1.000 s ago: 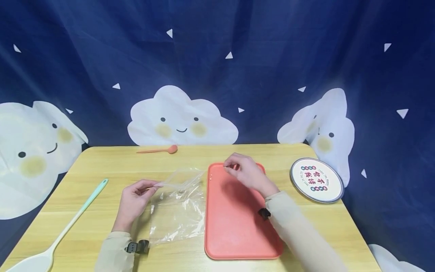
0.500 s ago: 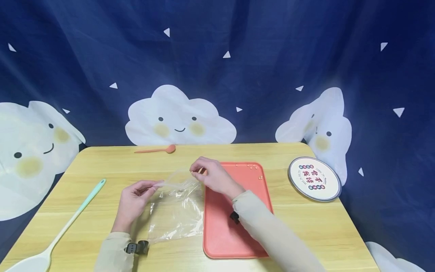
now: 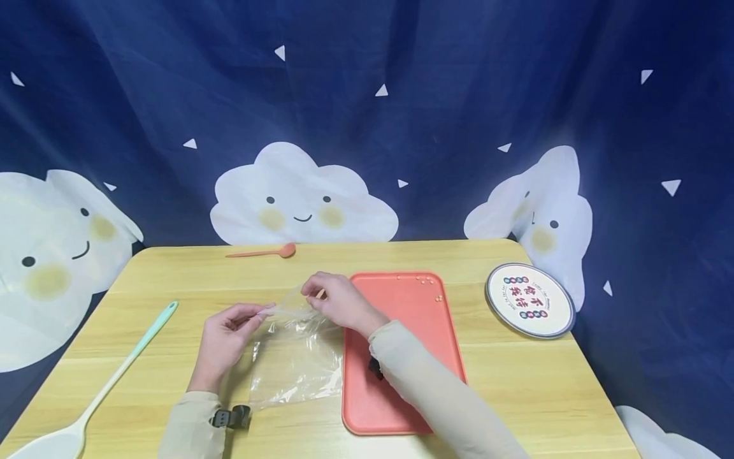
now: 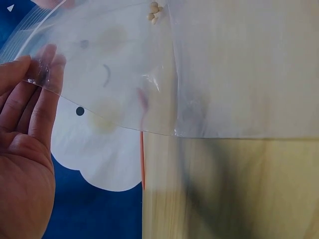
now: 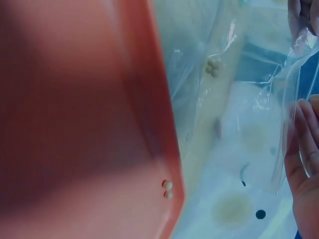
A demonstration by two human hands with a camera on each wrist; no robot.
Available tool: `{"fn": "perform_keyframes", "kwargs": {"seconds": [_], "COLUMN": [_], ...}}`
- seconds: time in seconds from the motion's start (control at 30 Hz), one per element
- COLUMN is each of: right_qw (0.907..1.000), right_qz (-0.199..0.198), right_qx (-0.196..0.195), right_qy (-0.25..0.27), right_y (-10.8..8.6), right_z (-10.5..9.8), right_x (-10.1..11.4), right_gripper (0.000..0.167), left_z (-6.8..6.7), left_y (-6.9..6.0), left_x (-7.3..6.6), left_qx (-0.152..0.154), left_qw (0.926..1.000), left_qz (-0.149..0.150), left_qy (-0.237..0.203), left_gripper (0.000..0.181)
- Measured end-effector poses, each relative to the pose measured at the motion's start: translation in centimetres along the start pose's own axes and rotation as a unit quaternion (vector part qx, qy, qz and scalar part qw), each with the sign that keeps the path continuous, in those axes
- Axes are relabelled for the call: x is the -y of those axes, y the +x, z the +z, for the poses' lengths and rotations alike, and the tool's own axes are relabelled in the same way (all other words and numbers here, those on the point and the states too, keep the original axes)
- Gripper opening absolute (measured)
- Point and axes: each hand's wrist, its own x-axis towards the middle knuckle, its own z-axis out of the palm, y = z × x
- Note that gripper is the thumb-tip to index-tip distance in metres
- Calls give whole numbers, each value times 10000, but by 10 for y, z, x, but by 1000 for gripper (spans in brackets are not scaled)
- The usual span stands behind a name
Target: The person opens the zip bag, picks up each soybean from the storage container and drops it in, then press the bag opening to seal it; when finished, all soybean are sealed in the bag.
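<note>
A clear zip bag (image 3: 298,363) lies on the table between my hands, its mouth raised. My left hand (image 3: 232,338) pinches one corner of the mouth between thumb and fingers; the left wrist view shows this hand (image 4: 30,129) at the zip edge. Several pale round beans (image 4: 154,10) sit inside the bag. My right hand (image 3: 341,303) is at the other side of the mouth, fingers bent toward the thumb; whether they hold a bean or the film is hidden. To the right lies a coral-red tray (image 3: 407,357), with several beans (image 3: 424,279) near its far edge.
A round plate (image 3: 530,301) with printed lettering is at the table's right side. A red spoon (image 3: 275,252) lies at the far edge. On the left is a long-handled white spoon (image 3: 109,389) with a mint handle end. A dark blue curtain (image 3: 344,76) hangs behind the table.
My right hand has moved left from above the tray's far end to the bag's mouth, uncovering beans at the tray's far right corner. The left hand keeps its pinch.
</note>
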Motion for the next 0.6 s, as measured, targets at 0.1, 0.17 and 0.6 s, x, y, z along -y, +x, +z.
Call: {"fn": "perform_keyframes", "kwargs": {"seconds": [0.1,0.17,0.6], "right_qw": [10000,10000,9994], "right_qz": [13,-12,137], "right_qx": [-12,-70,-168], "right_qy": [-23,61,277], "right_y": [-2,-5,-37], "right_z": [-3,-7,-57], "right_x": [-2,-3,-8], "right_gripper": [14,14,13], "left_z": [1,1,-1], "left_y": [0,-1,0], "left_x": [-7,-12,0], "left_qx": [-24,-39,-93], "left_qw": [10000,9999,9995], "left_qz": [8,-4,0], "left_qy": [76,138,311], "left_gripper": [15,14,12]}}
